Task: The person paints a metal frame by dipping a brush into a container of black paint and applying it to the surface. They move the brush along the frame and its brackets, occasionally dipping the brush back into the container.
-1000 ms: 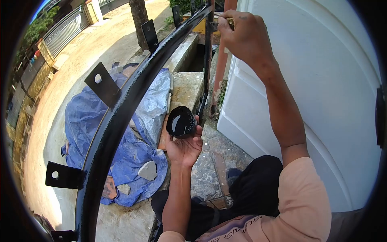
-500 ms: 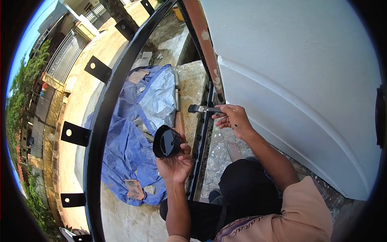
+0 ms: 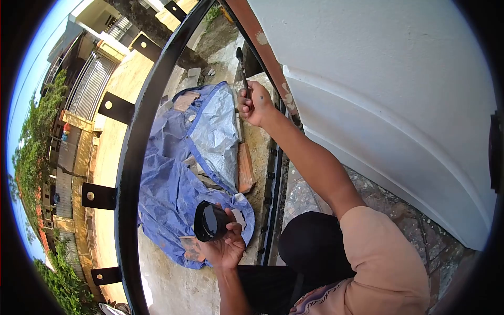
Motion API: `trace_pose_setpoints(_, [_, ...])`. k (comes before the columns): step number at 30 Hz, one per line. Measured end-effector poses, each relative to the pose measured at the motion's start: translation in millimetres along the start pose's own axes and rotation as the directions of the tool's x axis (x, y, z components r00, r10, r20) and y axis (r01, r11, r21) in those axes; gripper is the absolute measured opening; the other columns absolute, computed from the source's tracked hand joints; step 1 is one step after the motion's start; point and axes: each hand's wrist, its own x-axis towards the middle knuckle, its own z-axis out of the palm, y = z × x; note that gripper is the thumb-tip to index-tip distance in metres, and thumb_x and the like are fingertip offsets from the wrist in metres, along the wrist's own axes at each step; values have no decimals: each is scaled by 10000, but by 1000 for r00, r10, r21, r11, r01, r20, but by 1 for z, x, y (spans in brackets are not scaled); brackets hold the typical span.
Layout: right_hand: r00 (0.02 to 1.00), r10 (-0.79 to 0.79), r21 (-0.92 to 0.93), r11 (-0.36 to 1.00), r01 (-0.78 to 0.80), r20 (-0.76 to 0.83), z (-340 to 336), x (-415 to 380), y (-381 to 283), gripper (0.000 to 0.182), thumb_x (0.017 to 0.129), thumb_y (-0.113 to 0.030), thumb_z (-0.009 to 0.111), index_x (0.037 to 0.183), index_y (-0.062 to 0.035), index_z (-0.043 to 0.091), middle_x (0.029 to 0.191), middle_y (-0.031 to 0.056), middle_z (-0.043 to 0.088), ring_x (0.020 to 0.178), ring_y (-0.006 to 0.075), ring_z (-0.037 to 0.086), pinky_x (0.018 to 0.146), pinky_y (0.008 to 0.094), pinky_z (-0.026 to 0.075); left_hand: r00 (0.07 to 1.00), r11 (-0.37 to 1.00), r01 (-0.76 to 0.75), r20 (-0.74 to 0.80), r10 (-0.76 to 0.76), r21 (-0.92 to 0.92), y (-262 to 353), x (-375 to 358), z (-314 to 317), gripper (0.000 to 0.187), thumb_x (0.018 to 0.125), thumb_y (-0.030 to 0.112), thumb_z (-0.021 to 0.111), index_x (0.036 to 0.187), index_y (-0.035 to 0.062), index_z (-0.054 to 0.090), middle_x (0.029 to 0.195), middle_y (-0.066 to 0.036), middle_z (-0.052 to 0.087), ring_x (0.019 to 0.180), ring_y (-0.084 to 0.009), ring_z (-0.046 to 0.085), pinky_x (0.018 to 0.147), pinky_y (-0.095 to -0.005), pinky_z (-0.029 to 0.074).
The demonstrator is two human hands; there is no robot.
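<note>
I have the right hand (image 3: 255, 104) clamped on the brush (image 3: 242, 70); its tip has swung from 9 o'clock to 12, so the brush is now well apart from the cup (image 3: 199, 226). At 7 o'clock from it, my left hand (image 3: 229, 248) wraps that cup; the curved black bar (image 3: 130, 163) stands at the cup's 9.
</note>
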Motion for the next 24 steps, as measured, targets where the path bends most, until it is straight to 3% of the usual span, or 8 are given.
trace_pose_setpoints(2, [998, -42, 78, 996, 38, 49, 26, 33, -15, 507, 1007, -550, 371, 671, -173, 415, 493, -39, 263, 402, 141, 296, 417, 307, 238, 999, 999, -20, -28, 19, -25, -4, -6, -7, 536, 956, 331, 603, 1452, 158, 494, 1365, -117, 558, 1055, -227, 582, 709, -281, 535])
trace_pose_setpoints(6, [981, -102, 232, 971, 62, 165, 64, 93, -45, 519, 1023, -550, 380, 678, -162, 401, 525, -51, 248, 422, 107, 273, 424, 277, 201, 999, 997, -25, -48, 22, -76, -19, -10, -10, 528, 957, 332, 608, 1449, 172, 505, 1351, -112, 561, 1028, -214, 578, 700, -275, 536])
trace_pose_setpoints(9, [962, -162, 200, 973, 119, 218, 81, 123, -69, 535, 1006, -590, 340, 661, -185, 402, 507, -45, 249, 421, 126, 276, 439, 301, 198, 998, 996, -37, -44, 34, -84, -19, -9, -8, 532, 958, 349, 611, 1452, 183, 502, 1346, -101, 563, 1010, -202, 571, 694, -263, 531])
trace_pose_setpoints(12, [924, -232, 218, 961, 169, 305, 89, 143, -89, 543, 1002, -590, 368, 666, -165, 401, 504, -39, 245, 411, 125, 255, 434, 303, 190, 997, 995, -61, -44, 58, -82, -17, -5, -12, 532, 959, 361, 607, 1451, 186, 503, 1346, -97, 563, 1002, -198, 568, 691, -258, 528])
trace_pose_setpoints(15, [930, -221, 148, 972, 184, 294, 97, 148, -96, 554, 999, -602, 386, 670, -156, 400, 502, -34, 245, 393, 130, 233, 417, 308, 177, 996, 995, -76, -47, 74, -61, -15, -3, -13, 533, 958, 367, 609, 1448, 186, 506, 1343, -96, 567, 994, -196, 565, 688, -253, 526])
trace_pose_setpoints(20, [965, -235, -138, 958, 251, 120, 76, 91, -45, 503, 992, -538, 507, 692, -137, 451, 488, -40, 274, 351, 115, 245, 376, 277, 167, 994, 990, -91, -64, 84, -106, -26, 7, -15, 545, 943, 372, 627, 1441, 183, 515, 1332, -105, 577, 991, -198, 564, 682, -252, 520])
trace_pose_setpoints(22, [917, -386, -160, 916, 367, -105, 67, 79, -25, 431, 996, -449, 561, 734, -114, 490, 484, -38, 335, 343, 96, 302, 352, 272, 204, 994, 989, -98, -50, 93, -111, -28, 9, -17, 549, 935, 371, 635, 1436, 179, 520, 1329, -112, 580, 996, -202, 565, 681, -255, 519])
trace_pose_setpoints(24, [809, -577, -196, 811, 551, -112, 67, 78, -24, 376, 996, -407, 558, 803, -88, 512, 519, -32, 337, 357, 104, 327, 351, 269, 235, 993, 988, -105, -57, 99, -117, -29, 10, -19, 548, 930, 370, 635, 1430, 174, 525, 1329, -116, 579, 1005, -207, 568, 682, -258, 519])
